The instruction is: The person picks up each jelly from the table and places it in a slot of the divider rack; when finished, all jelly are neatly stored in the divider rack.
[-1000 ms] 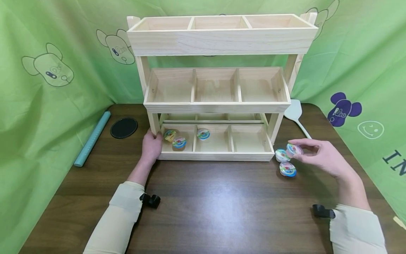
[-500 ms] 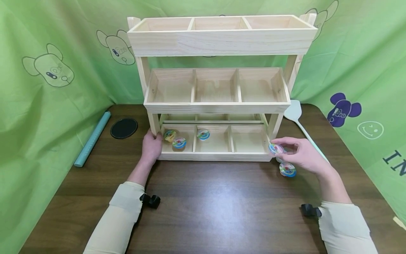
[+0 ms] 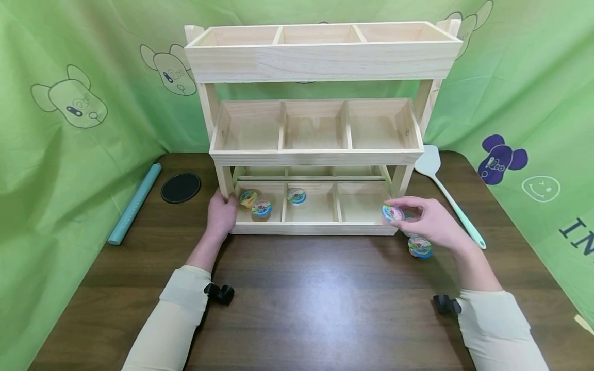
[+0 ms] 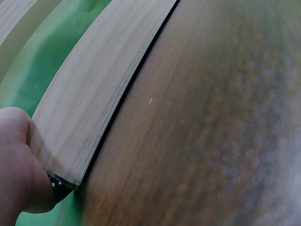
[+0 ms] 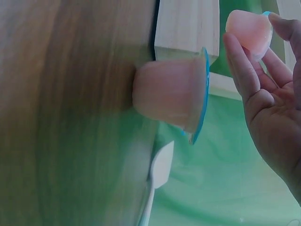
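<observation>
In the head view, my right hand (image 3: 429, 220) pinches a small jelly cup (image 3: 392, 213) above the right end of the wooden rack's bottom tray (image 3: 315, 229). The right wrist view shows this cup's pink body between thumb and fingers. Another jelly cup (image 3: 419, 247) stands on the table below that hand, and a further one behind the hand is mostly hidden. My left hand (image 3: 221, 214) grips the left end of the bottom tray. Two jelly cups (image 3: 262, 208) lie in the tray's left compartment, and one jelly cup (image 3: 297, 196) in its middle compartment.
Above are the rack's middle tray (image 3: 317, 156) and top tray (image 3: 325, 64), each with three compartments. A white-headed spatula (image 3: 428, 161) with a mint handle lies right of the rack. Leftward lie a black disc (image 3: 181, 187) and a teal tube (image 3: 134, 204). Green cloth (image 3: 69, 170) surrounds the table.
My right hand has moved left with the jelly cup, from over the cups on the table to the tray's right end. My left hand has stayed in place.
</observation>
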`<state>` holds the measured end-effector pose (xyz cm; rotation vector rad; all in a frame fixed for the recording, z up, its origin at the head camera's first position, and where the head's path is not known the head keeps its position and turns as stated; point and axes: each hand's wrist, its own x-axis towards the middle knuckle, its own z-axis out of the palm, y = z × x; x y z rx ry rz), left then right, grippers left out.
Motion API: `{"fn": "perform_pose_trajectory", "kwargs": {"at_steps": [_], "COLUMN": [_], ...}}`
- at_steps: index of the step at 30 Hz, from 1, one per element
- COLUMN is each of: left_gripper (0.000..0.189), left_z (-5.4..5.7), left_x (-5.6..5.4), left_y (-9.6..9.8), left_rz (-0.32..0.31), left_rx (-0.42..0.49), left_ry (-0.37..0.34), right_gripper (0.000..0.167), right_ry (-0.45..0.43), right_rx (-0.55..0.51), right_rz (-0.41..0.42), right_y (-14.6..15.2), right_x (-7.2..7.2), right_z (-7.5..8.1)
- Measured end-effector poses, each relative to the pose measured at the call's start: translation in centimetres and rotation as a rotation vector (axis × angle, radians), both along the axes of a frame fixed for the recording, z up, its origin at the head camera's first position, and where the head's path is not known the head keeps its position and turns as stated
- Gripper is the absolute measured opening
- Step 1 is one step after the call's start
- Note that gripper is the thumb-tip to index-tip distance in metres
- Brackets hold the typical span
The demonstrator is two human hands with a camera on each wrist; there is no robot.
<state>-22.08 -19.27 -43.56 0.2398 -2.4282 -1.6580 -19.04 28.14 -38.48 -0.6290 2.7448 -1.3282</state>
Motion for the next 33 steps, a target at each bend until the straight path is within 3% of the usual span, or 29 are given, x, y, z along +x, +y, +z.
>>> {"fn": "perform_pose_trajectory", "kwargs": {"at_steps": [15,33], "left_gripper": [0.045,0.046], "left_z": [0.1,0.2], "left_x": [0.0,0.0], "left_y": [-0.1,0.0], "left_rz": [0.004,0.000], "left_rx": [-0.006,0.017], "left_ry": [-0.006,-0.018], "right_gripper": [0.040,0.040], "right_ry": [-0.098,-0.042], "right_rx": [-0.068,-0.005], "right_rz": [0.035,0.110], "right_y": [-2.2,-5.4], "right_x": [-0.3,-1.7], "right_z": [-0.1,-0.3]}}
